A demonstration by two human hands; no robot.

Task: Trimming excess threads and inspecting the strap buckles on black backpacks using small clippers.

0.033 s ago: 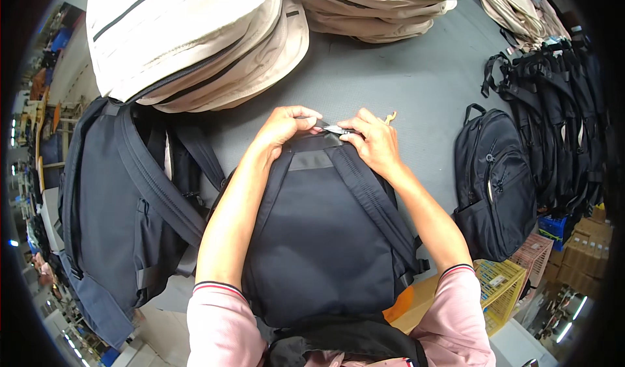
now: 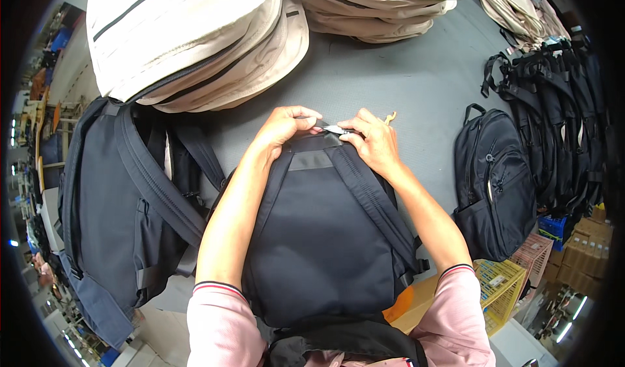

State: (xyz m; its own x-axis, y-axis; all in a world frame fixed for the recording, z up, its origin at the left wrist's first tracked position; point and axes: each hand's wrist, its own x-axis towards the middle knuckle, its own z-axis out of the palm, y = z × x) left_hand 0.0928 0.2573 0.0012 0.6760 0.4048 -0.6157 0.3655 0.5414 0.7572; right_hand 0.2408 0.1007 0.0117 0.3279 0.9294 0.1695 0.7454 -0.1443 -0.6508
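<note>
A black backpack (image 2: pixel 319 237) lies in front of me with its back panel and padded shoulder straps facing up. At its top edge, my left hand (image 2: pixel 286 127) pinches the black webbing of the carry handle (image 2: pixel 319 125). My right hand (image 2: pixel 373 139) is closed around small silvery thread snips (image 2: pixel 335 129), whose bright blades point left toward my left fingertips. A yellowish loop or tip (image 2: pixel 390 117) sticks out behind the right fingers. The fingers partly cover the handle and the tool, so whether the blades touch the webbing is unclear.
Beige backpacks (image 2: pixel 195 35) are piled at the far left, with another beige stack (image 2: pixel 377 15) beyond. Another black backpack (image 2: pixel 104 191) lies at my left. On the right are a smaller black backpack (image 2: pixel 498 178), several hanging black bags (image 2: pixel 553 120) and a yellow crate (image 2: pixel 501 289).
</note>
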